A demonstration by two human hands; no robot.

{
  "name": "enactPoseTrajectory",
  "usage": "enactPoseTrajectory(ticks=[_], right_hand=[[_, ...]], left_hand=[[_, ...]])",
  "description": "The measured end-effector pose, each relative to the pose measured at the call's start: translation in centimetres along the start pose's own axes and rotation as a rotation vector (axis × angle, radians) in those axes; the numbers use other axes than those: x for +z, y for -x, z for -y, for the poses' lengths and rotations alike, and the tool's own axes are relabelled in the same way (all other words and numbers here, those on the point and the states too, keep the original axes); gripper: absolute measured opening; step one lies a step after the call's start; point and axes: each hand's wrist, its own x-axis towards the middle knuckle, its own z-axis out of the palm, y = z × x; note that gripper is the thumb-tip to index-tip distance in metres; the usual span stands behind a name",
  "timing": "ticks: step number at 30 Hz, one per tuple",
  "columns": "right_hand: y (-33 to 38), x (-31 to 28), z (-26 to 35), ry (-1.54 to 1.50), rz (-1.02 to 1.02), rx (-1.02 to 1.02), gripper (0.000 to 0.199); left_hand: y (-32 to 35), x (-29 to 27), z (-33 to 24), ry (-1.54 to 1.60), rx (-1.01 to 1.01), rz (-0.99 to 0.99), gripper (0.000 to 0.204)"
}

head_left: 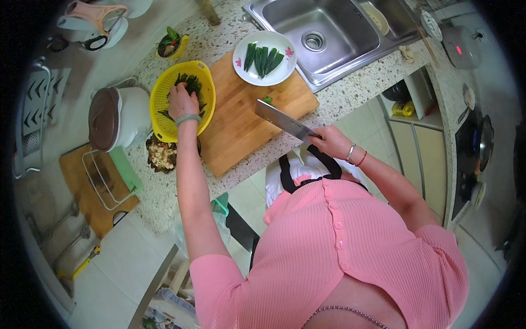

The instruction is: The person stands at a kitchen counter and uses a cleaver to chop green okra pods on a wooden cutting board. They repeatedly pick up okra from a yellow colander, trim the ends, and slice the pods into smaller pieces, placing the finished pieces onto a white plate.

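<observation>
In my right hand (pixel 330 141) is a cleaver (pixel 286 121), its handle gripped and its broad blade over the right part of the wooden cutting board (pixel 246 120). A small green piece (pixel 268 100) lies on the board beside the blade. My left hand (pixel 183 103) reaches into a yellow colander (pixel 207 109), fingers bent closed on dark green okra pods (pixel 192 83); its fingertips are partly hidden. The colander overlaps the board's left edge. At the board's far end, a white plate (pixel 239 52) with pink flower marks carries several split okra pieces (pixel 263 59).
A steel double sink (pixel 342 41) lies beyond the board's right. Left of the colander stand a white pot with a brown lid (pixel 103 118) and a bowl of chopped pale food (pixel 161 153). Behind it sits a small yellow bowl (pixel 178 50) with peppers. Scissors (pixel 94 43) hang at far left.
</observation>
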Motion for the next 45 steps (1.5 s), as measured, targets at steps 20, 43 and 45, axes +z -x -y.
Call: enactPoseTrajectory(ticks=[20, 43, 45], right_hand=[[-0.8, 0.4, 0.8, 0.02, 0.039, 0.053, 0.026], [-0.7, -0.5, 0.1, -0.088, 0.035, 0.229, 0.026], [-0.7, -0.5, 0.2, -0.09, 0.04, 0.236, 0.026]], left_hand=[[-0.5, 0.3, 1.4, 0.124, 0.187, -0.128, 0.041], [13.4, 0.4, -6.6, 0.11, 0.486, -0.204, 0.014], [13.1, 2.9, -7.5, 0.073, 0.488, -0.121, 0.011]])
